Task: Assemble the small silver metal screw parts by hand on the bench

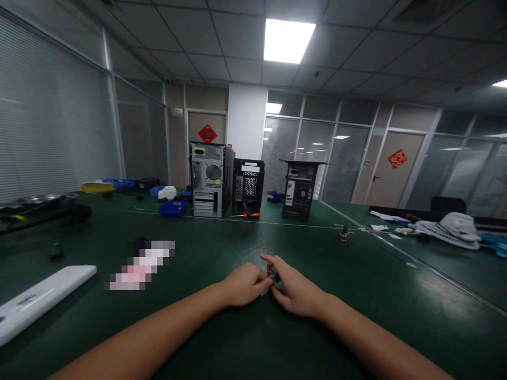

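Note:
Low over the green tabletop, my two hands meet around a small, dark, round metal part [272,273] with a spoked or ridged face; its exact kind is too small to make out. My left hand [244,285] is closed, with thumb and fingertips pinched at the part's left side. From the right, my right hand [296,289] curls about the same part, its index finger reaching past the top and its thumb below. Fingers cover much of the part. Farther right, a small upright metal piece [344,232] stands on the table.
Across the green table [222,240] stand a tall computer case [208,179], a black case [248,186] and another black case [299,190]. A red screwdriver [251,215] lies before them. Left are a blue tray [172,208] and a long white object [43,301]; right, a white cap [458,227].

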Action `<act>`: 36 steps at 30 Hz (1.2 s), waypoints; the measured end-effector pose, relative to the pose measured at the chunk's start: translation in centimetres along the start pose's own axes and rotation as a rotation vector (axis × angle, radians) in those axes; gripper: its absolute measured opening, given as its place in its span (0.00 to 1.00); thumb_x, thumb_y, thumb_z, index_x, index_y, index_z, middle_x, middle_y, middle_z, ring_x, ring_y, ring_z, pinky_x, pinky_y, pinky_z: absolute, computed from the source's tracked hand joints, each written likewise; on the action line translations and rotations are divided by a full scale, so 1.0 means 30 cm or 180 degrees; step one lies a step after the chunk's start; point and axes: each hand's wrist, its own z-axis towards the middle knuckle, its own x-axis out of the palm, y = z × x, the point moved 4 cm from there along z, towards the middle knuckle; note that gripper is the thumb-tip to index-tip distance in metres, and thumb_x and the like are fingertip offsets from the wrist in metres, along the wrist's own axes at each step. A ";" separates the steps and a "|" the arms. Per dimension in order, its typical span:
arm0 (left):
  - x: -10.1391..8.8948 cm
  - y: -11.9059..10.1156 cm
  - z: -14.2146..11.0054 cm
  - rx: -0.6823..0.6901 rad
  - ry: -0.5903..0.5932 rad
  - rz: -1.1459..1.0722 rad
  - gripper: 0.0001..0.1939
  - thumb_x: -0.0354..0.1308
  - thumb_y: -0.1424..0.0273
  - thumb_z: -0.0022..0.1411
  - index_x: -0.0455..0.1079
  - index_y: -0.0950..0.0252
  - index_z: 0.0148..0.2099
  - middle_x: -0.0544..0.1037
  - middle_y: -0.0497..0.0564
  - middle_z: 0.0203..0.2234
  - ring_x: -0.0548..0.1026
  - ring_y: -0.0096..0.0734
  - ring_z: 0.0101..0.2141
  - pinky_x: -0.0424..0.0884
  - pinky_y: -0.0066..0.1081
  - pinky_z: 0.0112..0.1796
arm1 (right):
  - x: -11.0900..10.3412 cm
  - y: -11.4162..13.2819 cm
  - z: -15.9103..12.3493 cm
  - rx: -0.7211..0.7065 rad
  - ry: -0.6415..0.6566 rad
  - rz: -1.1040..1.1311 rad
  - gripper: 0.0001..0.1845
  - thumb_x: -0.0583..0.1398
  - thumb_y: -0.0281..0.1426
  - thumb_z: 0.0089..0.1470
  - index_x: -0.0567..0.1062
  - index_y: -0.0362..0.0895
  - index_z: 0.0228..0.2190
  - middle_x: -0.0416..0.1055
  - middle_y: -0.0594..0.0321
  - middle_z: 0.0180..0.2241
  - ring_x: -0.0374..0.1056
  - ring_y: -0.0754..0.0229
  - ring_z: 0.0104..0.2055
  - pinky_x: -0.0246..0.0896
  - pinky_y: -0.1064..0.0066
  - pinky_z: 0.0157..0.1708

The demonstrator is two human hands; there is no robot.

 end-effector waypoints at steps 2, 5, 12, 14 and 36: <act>0.004 0.003 0.001 0.0009 0.0027 -0.0037 0.23 0.46 0.60 0.71 0.72 0.65 0.28 0.72 0.46 0.20 0.66 0.25 0.22 0.57 0.26 0.26 | 0.006 0.003 -0.001 -0.0039 0.0094 -0.0026 0.37 0.56 0.24 0.58 0.52 0.48 0.66 0.65 0.52 0.52 0.65 0.53 0.53 0.61 0.57 0.57; 0.001 0.005 0.001 0.0071 0.0003 -0.0155 0.24 0.45 0.59 0.72 0.72 0.65 0.29 0.69 0.45 0.20 0.65 0.24 0.22 0.56 0.26 0.26 | 0.004 -0.006 -0.002 0.0005 0.0033 -0.0031 0.29 0.54 0.25 0.60 0.59 0.48 0.61 0.66 0.53 0.50 0.66 0.53 0.51 0.62 0.59 0.54; -0.027 0.029 0.000 -0.0078 -0.0207 0.0168 0.28 0.42 0.53 0.72 0.74 0.65 0.31 0.74 0.48 0.21 0.69 0.27 0.23 0.58 0.28 0.27 | -0.044 -0.083 0.008 0.0222 -0.0468 0.0055 0.18 0.55 0.28 0.62 0.66 0.46 0.53 0.69 0.56 0.47 0.68 0.56 0.47 0.64 0.62 0.50; -0.044 0.066 -0.001 -0.0279 -0.0307 0.0379 0.29 0.41 0.53 0.72 0.75 0.64 0.31 0.76 0.50 0.23 0.71 0.30 0.24 0.59 0.28 0.27 | -0.085 -0.172 -0.001 0.0414 -0.0709 -0.0071 0.13 0.55 0.29 0.62 0.69 0.46 0.48 0.70 0.56 0.45 0.68 0.56 0.47 0.64 0.61 0.49; -0.149 0.441 -0.068 -0.1992 -0.0447 0.1425 0.19 0.45 0.58 0.68 0.71 0.65 0.45 0.80 0.63 0.41 0.79 0.47 0.40 0.73 0.40 0.39 | -0.455 -0.970 -0.567 0.3302 -0.2132 -0.1019 0.23 0.58 0.36 0.53 0.79 0.43 0.48 0.79 0.52 0.43 0.75 0.49 0.44 0.66 0.63 0.42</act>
